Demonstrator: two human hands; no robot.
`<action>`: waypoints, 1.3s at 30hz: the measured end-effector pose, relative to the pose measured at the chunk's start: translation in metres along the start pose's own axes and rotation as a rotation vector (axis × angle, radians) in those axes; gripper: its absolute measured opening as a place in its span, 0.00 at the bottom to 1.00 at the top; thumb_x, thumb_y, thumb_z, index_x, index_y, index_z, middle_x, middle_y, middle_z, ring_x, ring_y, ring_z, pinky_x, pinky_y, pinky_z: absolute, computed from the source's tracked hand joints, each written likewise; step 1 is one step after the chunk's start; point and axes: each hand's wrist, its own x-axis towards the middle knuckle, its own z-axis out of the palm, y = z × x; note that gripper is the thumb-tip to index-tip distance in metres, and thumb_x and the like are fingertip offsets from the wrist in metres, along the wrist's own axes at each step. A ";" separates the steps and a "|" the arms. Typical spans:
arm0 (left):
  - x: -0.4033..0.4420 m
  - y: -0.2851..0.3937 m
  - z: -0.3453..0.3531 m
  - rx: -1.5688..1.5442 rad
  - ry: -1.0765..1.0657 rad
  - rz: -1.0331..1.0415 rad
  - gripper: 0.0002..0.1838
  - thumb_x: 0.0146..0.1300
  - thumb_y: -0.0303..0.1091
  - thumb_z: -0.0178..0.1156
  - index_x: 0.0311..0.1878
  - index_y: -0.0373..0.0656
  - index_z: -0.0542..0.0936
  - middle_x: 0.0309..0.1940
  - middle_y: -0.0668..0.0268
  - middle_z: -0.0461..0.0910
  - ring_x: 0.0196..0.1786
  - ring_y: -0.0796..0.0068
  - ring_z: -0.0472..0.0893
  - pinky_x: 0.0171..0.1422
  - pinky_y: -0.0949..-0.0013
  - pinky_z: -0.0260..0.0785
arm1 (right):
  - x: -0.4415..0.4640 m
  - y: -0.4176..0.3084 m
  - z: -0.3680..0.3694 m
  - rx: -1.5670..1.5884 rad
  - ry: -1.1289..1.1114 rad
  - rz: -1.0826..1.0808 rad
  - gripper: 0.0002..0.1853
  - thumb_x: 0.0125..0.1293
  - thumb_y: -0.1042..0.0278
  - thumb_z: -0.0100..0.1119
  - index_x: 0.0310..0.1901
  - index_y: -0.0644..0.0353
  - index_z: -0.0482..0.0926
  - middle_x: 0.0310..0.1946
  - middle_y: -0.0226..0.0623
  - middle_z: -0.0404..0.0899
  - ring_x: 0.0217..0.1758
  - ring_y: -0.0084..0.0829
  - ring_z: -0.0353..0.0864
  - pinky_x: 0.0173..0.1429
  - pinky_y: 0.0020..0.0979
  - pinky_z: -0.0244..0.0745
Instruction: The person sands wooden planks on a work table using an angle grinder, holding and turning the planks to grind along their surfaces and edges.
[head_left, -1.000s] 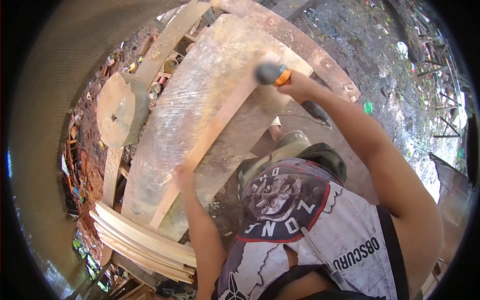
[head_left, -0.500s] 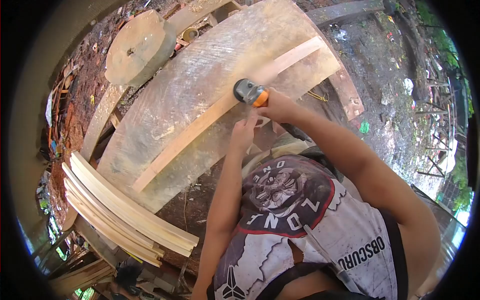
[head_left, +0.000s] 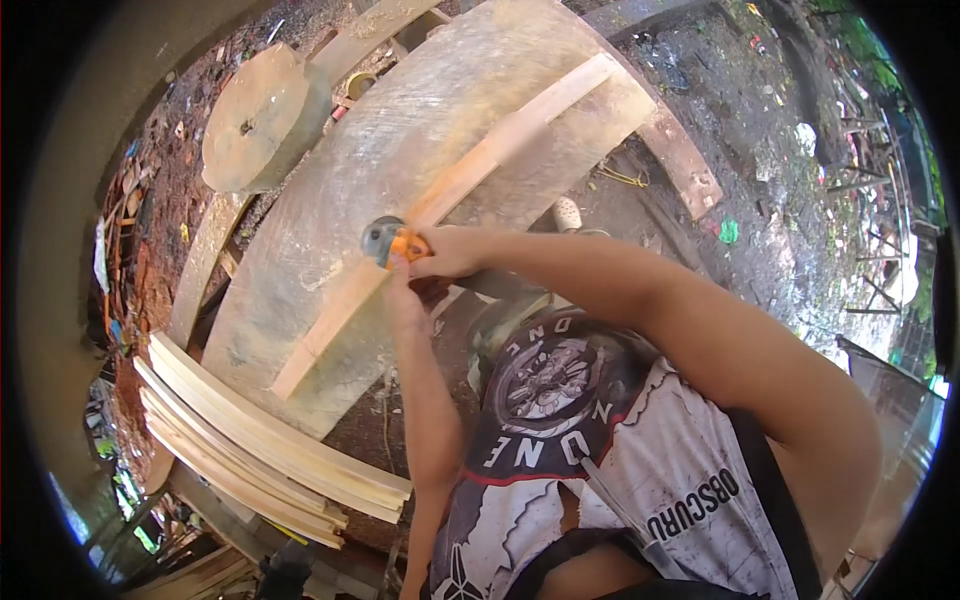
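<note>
An orange-and-grey angle grinder [head_left: 406, 246] lies with its round head against a long, slightly curved wooden strip [head_left: 340, 312]. My right hand [head_left: 450, 252] is wrapped round the grinder's body from the right. Close below it, my left hand [head_left: 402, 292] grips the tool too, its fingertips at the orange housing. Under the strip is a broad, dusty wooden board [head_left: 290, 240], scuffed and stained. The strip runs diagonally across this board, and its upper part [head_left: 570, 88] reaches the far right corner. The grinder's rear end is hidden by my hands.
Several curved, pale wooden strips [head_left: 270, 435] are stacked at the lower left. A thick round wood slab [head_left: 262, 120] stands beyond the board, near a small tape roll [head_left: 361, 85]. A curved plank [head_left: 685, 165] sticks out at the right. Littered ground surrounds the board.
Both hands and the grinder have moved left and down along the strip, toward its near end. More of the strip's upper part now shows. The view has shifted slightly.
</note>
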 end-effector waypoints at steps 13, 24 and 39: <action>0.063 -0.009 0.305 0.401 -0.321 -0.044 0.35 0.74 0.68 0.48 0.60 0.43 0.77 0.49 0.58 0.81 0.43 0.60 0.85 0.48 0.57 0.78 | -0.134 0.092 -0.226 0.425 0.461 0.284 0.31 0.66 0.46 0.65 0.57 0.67 0.76 0.39 0.40 0.84 0.37 0.27 0.83 0.43 0.31 0.79; 0.107 -0.027 0.439 0.386 -0.545 -0.095 0.35 0.73 0.64 0.53 0.63 0.38 0.76 0.59 0.56 0.78 0.43 0.58 0.85 0.43 0.56 0.81 | -0.182 0.131 -0.337 0.603 0.552 0.252 0.21 0.73 0.53 0.59 0.55 0.62 0.76 0.39 0.34 0.81 0.38 0.25 0.83 0.39 0.31 0.82; 0.062 0.000 0.357 0.198 -0.408 0.070 0.30 0.72 0.62 0.56 0.55 0.42 0.82 0.40 0.60 0.85 0.38 0.66 0.86 0.36 0.62 0.80 | -0.145 0.092 -0.271 0.541 0.370 0.291 0.21 0.78 0.56 0.55 0.63 0.62 0.69 0.48 0.36 0.80 0.47 0.27 0.84 0.50 0.34 0.85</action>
